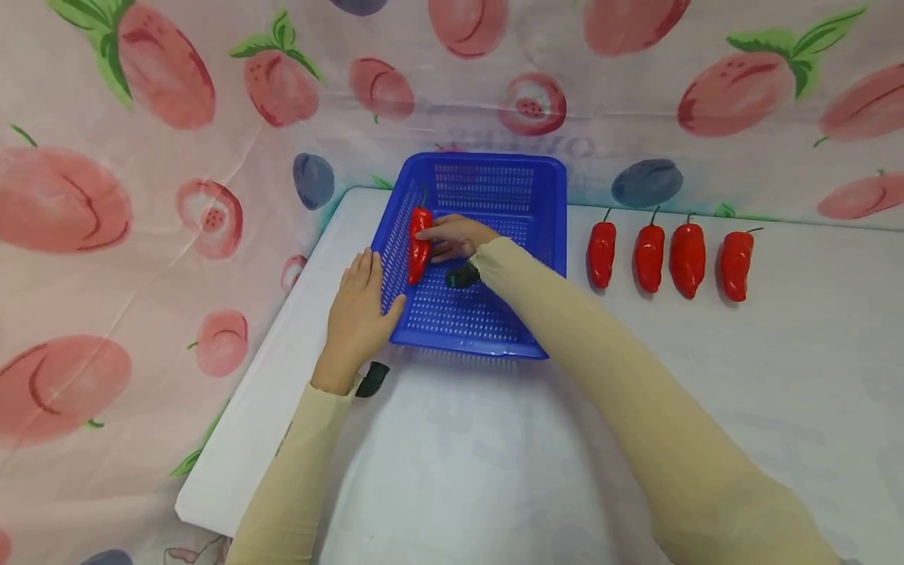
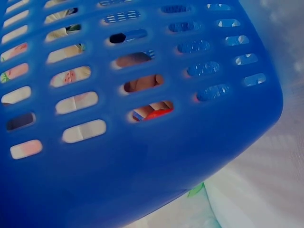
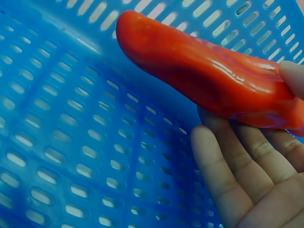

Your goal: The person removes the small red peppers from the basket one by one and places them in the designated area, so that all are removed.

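Red pepper [image 1: 419, 247] pinched by right hand [image 1: 455, 238] | left hand [image 1: 360, 306] flat on blue basket [image 1: 494, 169] | four peppers [image 1: 667, 255] beside

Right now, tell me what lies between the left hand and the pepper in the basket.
Only the perforated side wall of the blue basket: the left hand rests outside it, the red pepper inside. The head view shows this.
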Demonstrator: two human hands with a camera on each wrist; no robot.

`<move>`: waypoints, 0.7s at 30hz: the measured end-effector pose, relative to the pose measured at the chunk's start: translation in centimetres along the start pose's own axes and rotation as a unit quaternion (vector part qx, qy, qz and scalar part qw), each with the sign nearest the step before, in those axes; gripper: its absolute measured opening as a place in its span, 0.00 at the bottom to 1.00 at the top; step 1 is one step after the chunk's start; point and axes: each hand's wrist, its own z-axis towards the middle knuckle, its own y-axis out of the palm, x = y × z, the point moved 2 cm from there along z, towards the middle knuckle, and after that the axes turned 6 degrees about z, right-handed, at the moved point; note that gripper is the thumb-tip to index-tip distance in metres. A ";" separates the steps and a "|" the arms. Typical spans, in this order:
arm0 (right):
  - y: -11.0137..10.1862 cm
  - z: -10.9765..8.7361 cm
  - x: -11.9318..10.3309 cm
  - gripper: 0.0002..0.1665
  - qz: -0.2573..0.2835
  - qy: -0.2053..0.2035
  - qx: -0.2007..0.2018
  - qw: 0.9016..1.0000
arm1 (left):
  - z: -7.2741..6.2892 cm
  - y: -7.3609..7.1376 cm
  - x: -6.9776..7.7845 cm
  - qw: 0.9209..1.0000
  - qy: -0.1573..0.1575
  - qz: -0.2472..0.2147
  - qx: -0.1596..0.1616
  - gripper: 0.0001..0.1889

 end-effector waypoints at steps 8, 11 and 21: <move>-0.2 1.0 0.6 0.38 -0.007 -0.022 0.000 1.000 | -0.3 0.2 -0.1 1.000 0.000 -0.001 0.002 0.39; -0.1 0.9 0.5 0.36 0.002 -0.022 -0.007 1.000 | -0.3 0.1 -0.1 1.000 -0.001 -0.003 0.002 0.39; 0.2 0.1 -0.3 0.32 0.012 -0.016 -0.015 1.000 | -0.1 -0.2 0.0 1.000 -0.001 -0.004 0.006 0.39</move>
